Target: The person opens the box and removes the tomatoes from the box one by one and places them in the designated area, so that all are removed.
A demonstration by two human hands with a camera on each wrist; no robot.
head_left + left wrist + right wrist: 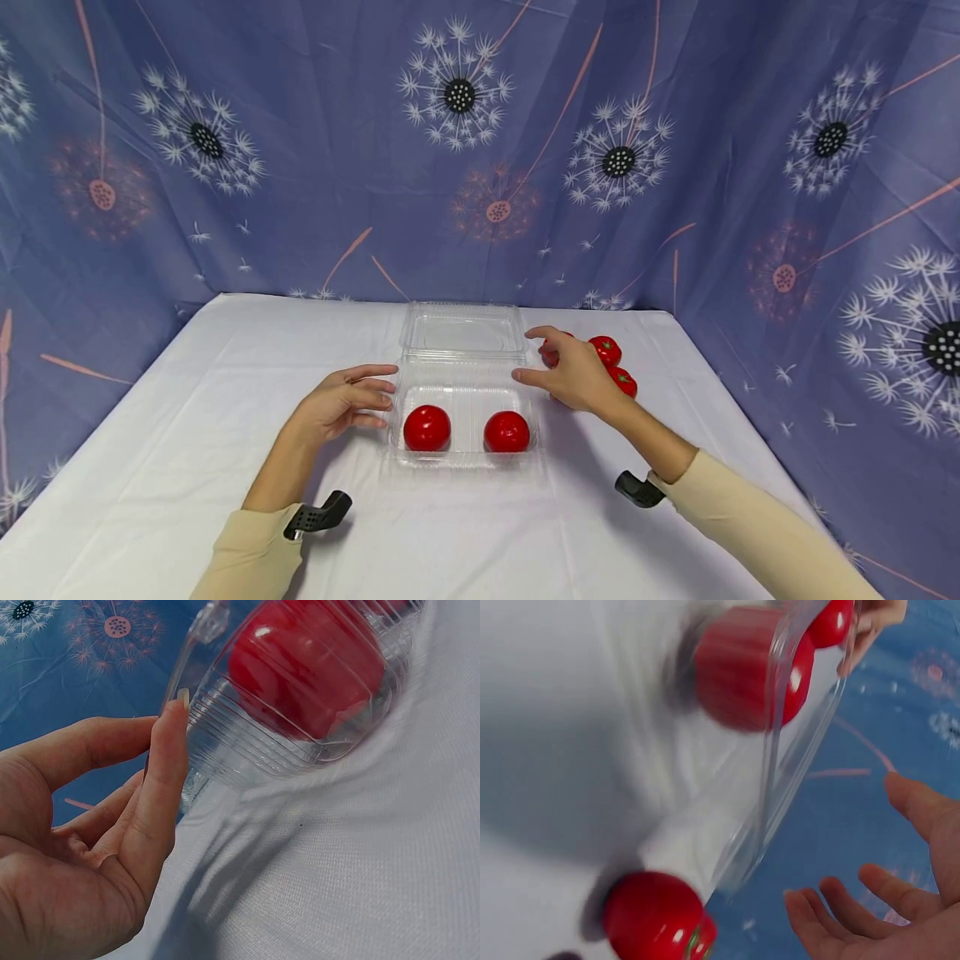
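Observation:
A clear plastic clamshell box stands with its lid folded back behind it. Inside lie two red tomatoes, one at the left and one at the right. My left hand is beside the box's left wall, fingers loosely extended, fingertips right at the ribbed plastic. Above the table, right of the box, my right hand has thumb and fingers spread with nothing between them. It partly hides a tomato in the head view.
Two more tomatoes, one farther back and one nearer, sit just beyond my right hand. A white cloth covers the table. Blue dandelion-print fabric hangs behind and along both sides.

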